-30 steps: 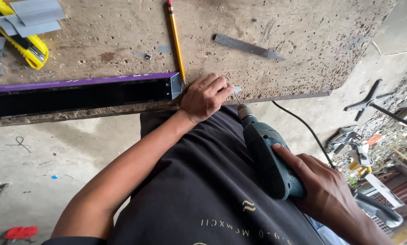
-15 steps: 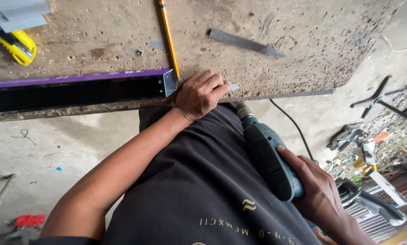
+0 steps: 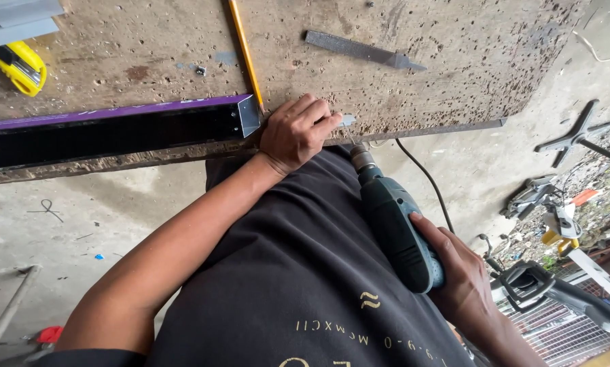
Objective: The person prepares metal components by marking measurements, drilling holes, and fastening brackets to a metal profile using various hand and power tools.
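My left hand (image 3: pixel 297 131) rests on the front edge of a worn wooden workbench (image 3: pixel 454 75), its fingers pinching a small grey metal piece (image 3: pixel 346 120). Just left of that hand ends a long black channel with a purple top edge (image 3: pixel 115 129). My right hand (image 3: pixel 462 272) grips a teal and black corded drill (image 3: pixel 393 224). The drill's bit points up at the small metal piece by my left fingers. A yellow pencil (image 3: pixel 245 51) lies on the bench above my left hand.
A flat grey file (image 3: pixel 363 49) lies on the bench at the upper right. A yellow utility knife (image 3: pixel 16 66) and grey metal strips (image 3: pixel 20 17) sit at the upper left. Scrap metal, a wire rack (image 3: pixel 556 333) and clutter cover the concrete floor on the right.
The drill has risen towards the bench edge, and its bit now reaches the small metal piece. My left hand stays in place at the channel's end.
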